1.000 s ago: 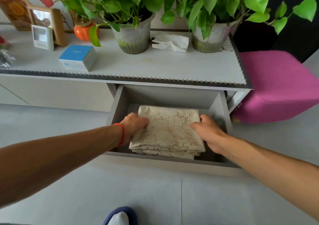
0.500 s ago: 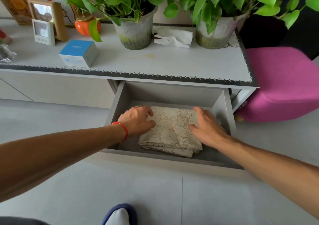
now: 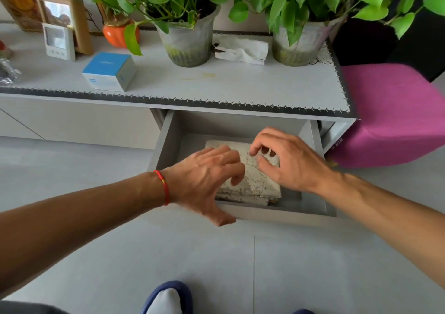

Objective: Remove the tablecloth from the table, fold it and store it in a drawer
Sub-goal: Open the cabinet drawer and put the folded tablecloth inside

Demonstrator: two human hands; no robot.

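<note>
Two bare hands hover above a folded tablecloth (image 3: 250,181) lying in an open drawer (image 3: 168,143).

Mid-frame, the left hand (image 3: 204,181), a red string bracelet (image 3: 163,186) at its wrist, has its fingers loosely spread and curled, gripping nothing; the right hand (image 3: 291,162) is likewise empty, fingers bent downward over the cloth's far right corner. Whether any fingertip touches the cloth cannot be told. Across the upper frame, the cabinet top (image 3: 216,85) carries two potted plants (image 3: 187,41), a crumpled tissue (image 3: 243,50) between them and a blue box (image 3: 109,74) at upper left.
</note>
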